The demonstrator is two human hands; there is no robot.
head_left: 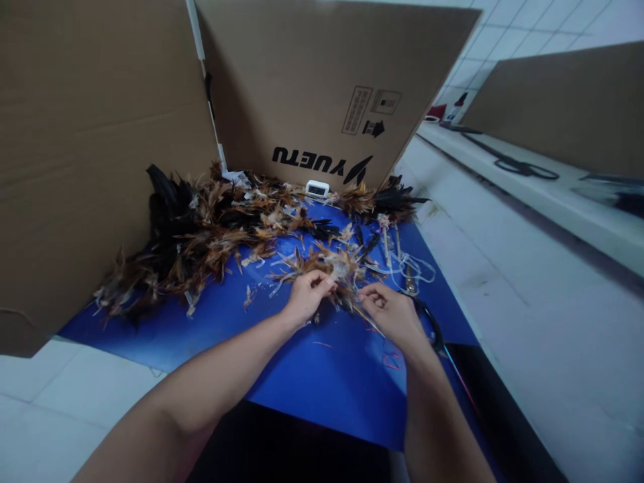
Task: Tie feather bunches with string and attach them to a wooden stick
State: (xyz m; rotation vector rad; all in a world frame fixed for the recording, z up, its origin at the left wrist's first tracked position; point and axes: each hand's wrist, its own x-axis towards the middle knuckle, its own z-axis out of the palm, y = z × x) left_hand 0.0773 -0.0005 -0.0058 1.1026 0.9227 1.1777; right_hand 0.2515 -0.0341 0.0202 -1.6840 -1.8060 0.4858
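Note:
My left hand (310, 296) is closed in a pinch at the near edge of a loose tuft of brown and pale feathers (342, 265), and feathers show at its fingertips. Just to the right, my right hand (387, 307) has its fingers curled and pressed together; what lies between them is too small to make out. Some darker feathers and a thin stick-like piece (369, 320) lie between the two hands. Both hands are low over a blue mat (327, 382).
A long heap of brown and black feathers (201, 235) runs along two cardboard panels (302, 80). A small white digital timer (317, 189) stands at the back. Clear plastic strands (417, 268), a black-handled tool (430, 322) and a pink rubber band (392, 362) lie right. Scissors (526, 168) rest on a white ledge.

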